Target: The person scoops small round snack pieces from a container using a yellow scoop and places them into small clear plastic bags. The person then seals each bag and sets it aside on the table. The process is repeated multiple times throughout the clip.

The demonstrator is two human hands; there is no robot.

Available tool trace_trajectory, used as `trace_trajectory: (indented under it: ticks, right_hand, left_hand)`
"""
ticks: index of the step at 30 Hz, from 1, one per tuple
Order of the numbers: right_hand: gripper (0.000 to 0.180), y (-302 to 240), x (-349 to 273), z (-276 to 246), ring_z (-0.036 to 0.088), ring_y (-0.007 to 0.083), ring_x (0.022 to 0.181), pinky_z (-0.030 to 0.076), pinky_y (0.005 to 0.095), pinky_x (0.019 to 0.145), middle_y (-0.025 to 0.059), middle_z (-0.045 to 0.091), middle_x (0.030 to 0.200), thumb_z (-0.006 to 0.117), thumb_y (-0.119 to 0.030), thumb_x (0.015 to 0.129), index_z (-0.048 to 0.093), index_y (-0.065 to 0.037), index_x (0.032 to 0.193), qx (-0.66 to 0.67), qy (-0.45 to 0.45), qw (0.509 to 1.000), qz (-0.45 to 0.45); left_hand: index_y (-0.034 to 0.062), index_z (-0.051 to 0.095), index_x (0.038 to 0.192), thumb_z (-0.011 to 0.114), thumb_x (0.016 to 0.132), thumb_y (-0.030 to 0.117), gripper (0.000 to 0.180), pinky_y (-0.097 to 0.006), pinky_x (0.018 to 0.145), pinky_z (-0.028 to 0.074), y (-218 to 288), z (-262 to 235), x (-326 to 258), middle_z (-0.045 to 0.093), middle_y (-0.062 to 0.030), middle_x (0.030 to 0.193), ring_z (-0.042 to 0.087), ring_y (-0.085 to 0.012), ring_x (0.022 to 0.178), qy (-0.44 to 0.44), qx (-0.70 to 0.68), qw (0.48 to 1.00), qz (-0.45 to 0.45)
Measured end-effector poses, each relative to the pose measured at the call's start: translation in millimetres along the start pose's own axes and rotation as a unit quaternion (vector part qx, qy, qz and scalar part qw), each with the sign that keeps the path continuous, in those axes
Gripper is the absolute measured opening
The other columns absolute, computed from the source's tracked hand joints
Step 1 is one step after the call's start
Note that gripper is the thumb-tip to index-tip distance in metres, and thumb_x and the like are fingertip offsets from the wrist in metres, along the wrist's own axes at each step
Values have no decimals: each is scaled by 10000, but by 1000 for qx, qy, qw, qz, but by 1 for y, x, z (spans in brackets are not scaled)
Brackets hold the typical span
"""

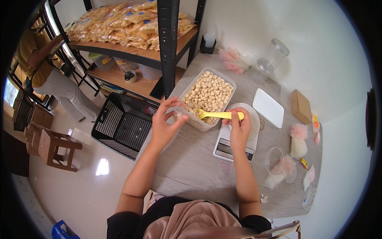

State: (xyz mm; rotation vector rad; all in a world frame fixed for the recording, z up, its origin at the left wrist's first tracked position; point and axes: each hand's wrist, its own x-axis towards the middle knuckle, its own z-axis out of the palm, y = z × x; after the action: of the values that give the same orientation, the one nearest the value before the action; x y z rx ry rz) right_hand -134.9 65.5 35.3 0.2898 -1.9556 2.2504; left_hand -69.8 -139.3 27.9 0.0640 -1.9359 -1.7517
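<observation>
A clear rectangular tub point(200, 126) full of small, round, pale beige pieces point(211, 91) stands on the grey table. My right hand point(240, 126) grips a yellow plastic spoon point(215, 114) by its handle, and the spoon's bowl is over the tub's near left corner. At that same corner, my left hand point(166, 121) curls its thumb and fingers around what looks like a small clear plastic bag point(180, 112); its outline is hard to make out. Beneath my right hand lies a white kitchen scale point(220, 148) with a round plate and a small display.
A white lid point(268, 106), a brown box point(301, 106), clear jars point(274, 55), a round clear container point(275, 159) and pink-topped bags point(298, 145) occupy the table's right side. Left stand a black crate point(123, 123) and a shelf of snack bags point(123, 26). Another person point(43, 67) stands far left.
</observation>
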Motion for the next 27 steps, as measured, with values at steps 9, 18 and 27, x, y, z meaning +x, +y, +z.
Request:
trace_trajectory:
  ticks: [9,18,27]
  right_hand:
    - [226,2,5,-6,600,143,690,505,261,645,137,617,926,516,-161,953,483,13,1094,62,42,996,42]
    - [274,-27,22,-11,569,138,676,490,270,636,148,616,930,526,-143,944,480,45,1138,66,33,997,21]
    - [270,-53,39,-3,571,133,642,485,256,610,133,624,913,533,-127,933,495,53,1131,47,-16,999,11]
  left_hand:
    - [50,503,1242,804,702,179,632,-352,808,474,-1,-3,0,649,-73,1099,594,-194,1034,8,118,991,65]
    - [60,467,1301,823,672,198,736,-327,793,465,0,-2,-1,661,-78,1085,582,-224,1031,-2,195,972,128]
    - [50,453,1316,818,675,216,756,-382,915,428,19,3,15,669,-85,1061,590,-257,1040,-28,253,951,175]
